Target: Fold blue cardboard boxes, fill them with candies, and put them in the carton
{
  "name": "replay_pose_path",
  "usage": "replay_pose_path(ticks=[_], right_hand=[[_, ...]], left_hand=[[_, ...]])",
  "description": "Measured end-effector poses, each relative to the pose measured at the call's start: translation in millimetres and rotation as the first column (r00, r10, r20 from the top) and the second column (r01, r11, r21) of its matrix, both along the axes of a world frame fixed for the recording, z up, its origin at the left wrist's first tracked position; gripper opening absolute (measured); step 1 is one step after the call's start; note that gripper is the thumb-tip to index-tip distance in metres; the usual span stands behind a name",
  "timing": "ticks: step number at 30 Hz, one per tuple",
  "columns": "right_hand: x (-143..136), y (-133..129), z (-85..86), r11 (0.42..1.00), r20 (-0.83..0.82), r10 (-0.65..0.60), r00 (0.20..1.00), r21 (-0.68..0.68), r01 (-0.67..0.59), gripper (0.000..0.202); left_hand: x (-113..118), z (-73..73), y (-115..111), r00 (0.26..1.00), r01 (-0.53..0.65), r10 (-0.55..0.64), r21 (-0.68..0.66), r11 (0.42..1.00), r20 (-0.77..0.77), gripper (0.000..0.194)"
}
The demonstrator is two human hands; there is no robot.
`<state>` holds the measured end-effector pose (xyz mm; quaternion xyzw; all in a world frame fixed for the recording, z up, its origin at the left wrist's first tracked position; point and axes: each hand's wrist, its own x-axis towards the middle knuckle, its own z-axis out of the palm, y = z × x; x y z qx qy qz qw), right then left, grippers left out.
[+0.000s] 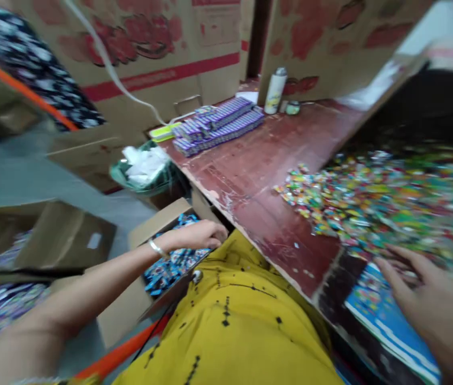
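My left hand [206, 235], with a bangle on the wrist, is closed above the edge of an open carton of small blue packets [182, 258], beside my yellow garment [250, 310]. Whatever its fingers may hold is hidden. On the right, my right hand [430, 294] is open, thumb and fingers apart and slightly bent, over a blue printed sheet or pouch [390, 326]. Its fingertips are by the near edge of a large heap of small colourful wrapped pieces [394, 198], which look like candies. Motion blurs the hand and part of the heap.
Purple patterned strips [222, 125] are stacked on the red-brown table [250, 182]. A white spray can [276, 91] and small jar [292, 108] stand at the back. A green-lined bin [124, 179] and open cartons [69, 235] stand left. Large printed cartons [170, 48] line the back.
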<state>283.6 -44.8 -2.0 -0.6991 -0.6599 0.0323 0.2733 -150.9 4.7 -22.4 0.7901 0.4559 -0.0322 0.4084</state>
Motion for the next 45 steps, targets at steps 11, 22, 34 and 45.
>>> replay_pose_path(ticks=[11, 22, 34, 45], right_hand=[[58.9, -7.8, -43.1, 0.987, 0.396, -0.032, 0.918, -0.133, 0.091, 0.032], [55.2, -15.1, -25.0, 0.995, 0.324, -0.010, 0.946, 0.101, -0.024, 0.021], [23.6, -22.1, 5.8, 0.993, -0.297, -0.114, 0.948, -0.072, 0.097, 0.021], [-25.1, -11.4, 12.2, 0.994, -0.784, -0.099, 0.613, -0.045, 0.102, 0.022]], left_hand=[[238.7, -23.0, -44.8, 0.618, 0.440, -0.750, 0.686, 0.579, 0.237, 0.038], [245.6, -30.3, -43.1, 0.634, 0.450, -0.751, 0.701, 0.553, 0.185, 0.038], [247.2, -3.3, -37.0, 0.748, 0.044, -0.375, 0.523, 0.851, 0.548, 0.043], [232.9, 14.5, -22.7, 0.748, -0.134, -0.067, 0.249, 0.959, 0.660, 0.068]])
